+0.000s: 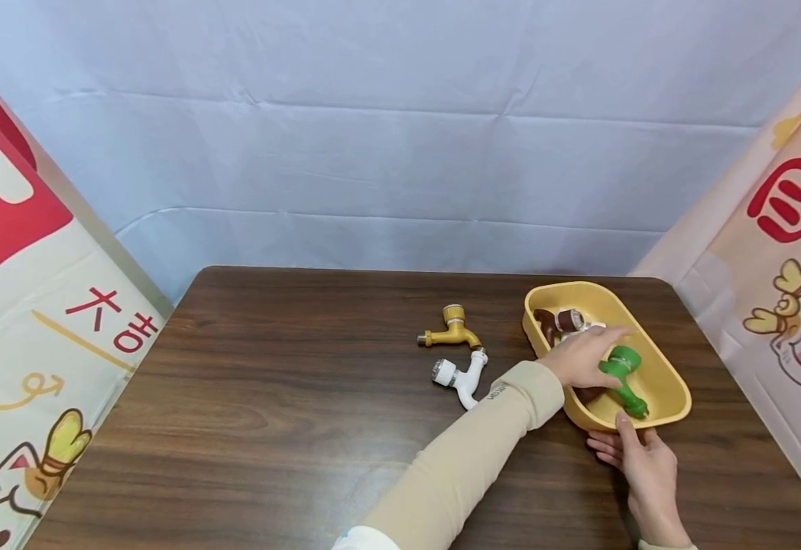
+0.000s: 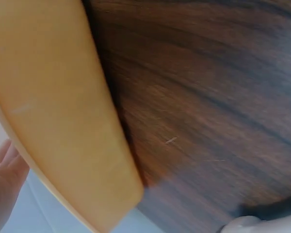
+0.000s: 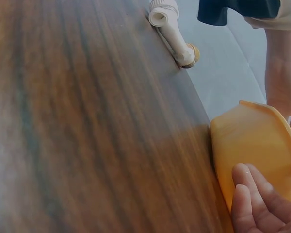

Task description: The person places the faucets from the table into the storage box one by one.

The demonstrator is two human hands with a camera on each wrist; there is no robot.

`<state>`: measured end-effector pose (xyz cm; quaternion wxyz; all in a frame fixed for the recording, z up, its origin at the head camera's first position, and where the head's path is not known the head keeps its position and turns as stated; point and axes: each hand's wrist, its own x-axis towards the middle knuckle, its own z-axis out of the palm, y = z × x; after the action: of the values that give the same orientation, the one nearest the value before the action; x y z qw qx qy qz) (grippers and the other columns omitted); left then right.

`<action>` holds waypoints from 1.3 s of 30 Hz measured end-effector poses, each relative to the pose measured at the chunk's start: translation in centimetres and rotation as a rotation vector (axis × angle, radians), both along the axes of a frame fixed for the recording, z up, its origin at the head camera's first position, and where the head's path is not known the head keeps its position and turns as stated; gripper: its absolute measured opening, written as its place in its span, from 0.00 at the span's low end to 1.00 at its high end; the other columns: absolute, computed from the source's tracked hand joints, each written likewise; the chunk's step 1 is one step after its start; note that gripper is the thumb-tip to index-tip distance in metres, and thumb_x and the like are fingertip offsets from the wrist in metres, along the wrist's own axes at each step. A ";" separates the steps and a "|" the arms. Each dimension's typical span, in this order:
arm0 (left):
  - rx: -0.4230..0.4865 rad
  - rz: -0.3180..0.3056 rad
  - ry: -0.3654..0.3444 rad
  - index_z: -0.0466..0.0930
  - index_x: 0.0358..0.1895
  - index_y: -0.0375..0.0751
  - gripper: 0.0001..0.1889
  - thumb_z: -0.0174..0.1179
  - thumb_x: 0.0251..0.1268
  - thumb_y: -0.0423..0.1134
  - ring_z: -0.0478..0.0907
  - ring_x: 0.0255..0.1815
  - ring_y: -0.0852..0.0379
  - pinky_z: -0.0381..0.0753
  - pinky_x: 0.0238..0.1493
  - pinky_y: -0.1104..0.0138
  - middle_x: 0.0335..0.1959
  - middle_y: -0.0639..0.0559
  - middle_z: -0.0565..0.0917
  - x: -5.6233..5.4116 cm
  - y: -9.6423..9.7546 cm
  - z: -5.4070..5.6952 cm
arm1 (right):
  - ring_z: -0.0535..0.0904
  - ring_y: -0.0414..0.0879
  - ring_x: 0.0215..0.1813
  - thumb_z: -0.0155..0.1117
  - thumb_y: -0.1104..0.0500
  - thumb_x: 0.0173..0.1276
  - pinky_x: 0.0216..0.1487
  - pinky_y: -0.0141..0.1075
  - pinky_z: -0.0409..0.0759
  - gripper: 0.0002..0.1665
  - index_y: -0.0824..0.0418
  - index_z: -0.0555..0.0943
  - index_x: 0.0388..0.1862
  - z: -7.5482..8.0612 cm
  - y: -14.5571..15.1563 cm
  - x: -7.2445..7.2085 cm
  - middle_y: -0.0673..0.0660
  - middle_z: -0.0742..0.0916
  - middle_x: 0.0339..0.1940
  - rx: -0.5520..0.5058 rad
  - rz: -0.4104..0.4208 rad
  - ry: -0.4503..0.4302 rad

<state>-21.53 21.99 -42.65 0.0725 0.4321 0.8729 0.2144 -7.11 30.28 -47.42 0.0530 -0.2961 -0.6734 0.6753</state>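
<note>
A yellow plastic basin [image 1: 669, 382] sits at the right of the table. In it lie a green faucet [image 1: 622, 374], a brown faucet [image 1: 546, 325] and a white piece partly covered by my left hand [image 1: 586, 360]. That hand reaches over the basin's left side, its fingers extended above the green faucet and its thumb beside the faucet's body. My right hand [image 1: 650, 467] holds the basin's near end, with the thumb at the rim and the fingers [image 3: 254, 194] against the outer wall.
Left of the basin, a yellow faucet [image 1: 457, 333] and a white faucet [image 1: 468, 378] lie on the wooden table [image 1: 270, 397], their ends close together. My left forearm crosses in front of the white one. Pale cloth [image 1: 387, 153] hangs behind the table, and printed cloths hang at both sides.
</note>
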 end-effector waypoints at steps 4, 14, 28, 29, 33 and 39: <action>0.005 0.025 -0.044 0.55 0.69 0.55 0.39 0.64 0.53 0.52 0.66 0.55 0.69 0.64 0.50 0.79 0.59 0.60 0.68 -0.3 -0.5 0.0 | 0.83 0.39 0.25 0.49 0.44 0.68 0.25 0.31 0.79 0.19 0.58 0.65 0.45 -1.0 0.6 -0.2 0.46 0.85 0.18 0.009 0.016 0.050; 0.057 0.012 -0.029 0.59 0.67 0.52 0.36 0.63 0.55 0.51 0.67 0.54 0.70 0.65 0.48 0.81 0.58 0.59 0.70 -0.4 -1.8 1.0 | 0.83 0.39 0.25 0.49 0.46 0.69 0.25 0.31 0.79 0.18 0.58 0.65 0.46 -0.7 0.5 -0.1 0.46 0.85 0.17 -0.031 -0.002 0.061; 0.083 -0.050 0.013 0.64 0.63 0.51 0.30 0.60 0.58 0.50 0.72 0.48 0.69 0.66 0.45 0.82 0.51 0.59 0.76 0.2 -3.7 2.3 | 0.83 0.39 0.25 0.50 0.44 0.67 0.25 0.32 0.79 0.19 0.57 0.65 0.45 -0.8 0.5 0.1 0.46 0.85 0.17 -0.006 -0.010 0.045; 0.089 -0.054 0.022 0.65 0.63 0.50 0.29 0.60 0.58 0.50 0.72 0.47 0.69 0.66 0.44 0.82 0.49 0.59 0.76 0.2 -3.8 2.3 | 0.83 0.38 0.25 0.49 0.44 0.68 0.26 0.31 0.79 0.19 0.57 0.65 0.45 -0.5 0.3 0.2 0.46 0.84 0.17 0.003 -0.014 0.032; 0.106 -0.057 0.043 0.67 0.61 0.50 0.28 0.61 0.57 0.51 0.72 0.43 0.71 0.66 0.41 0.82 0.45 0.60 0.77 0.2 -4.1 2.6 | 0.83 0.38 0.25 0.49 0.44 0.68 0.25 0.31 0.79 0.20 0.57 0.65 0.46 -0.1 0.1 0.1 0.46 0.84 0.17 -0.009 -0.026 0.008; 0.133 -0.063 0.045 0.69 0.59 0.50 0.26 0.61 0.57 0.51 0.72 0.39 0.70 0.67 0.36 0.82 0.40 0.59 0.77 0.3 -4.6 2.8 | 0.83 0.39 0.25 0.51 0.44 0.67 0.24 0.31 0.79 0.20 0.58 0.65 0.46 -1.5 1.0 -0.3 0.47 0.85 0.17 -0.042 -0.026 0.041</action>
<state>-21.26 17.38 -39.89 0.0307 0.4678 0.8442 0.2601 -7.36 31.30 -48.97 0.0694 -0.2919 -0.6540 0.6945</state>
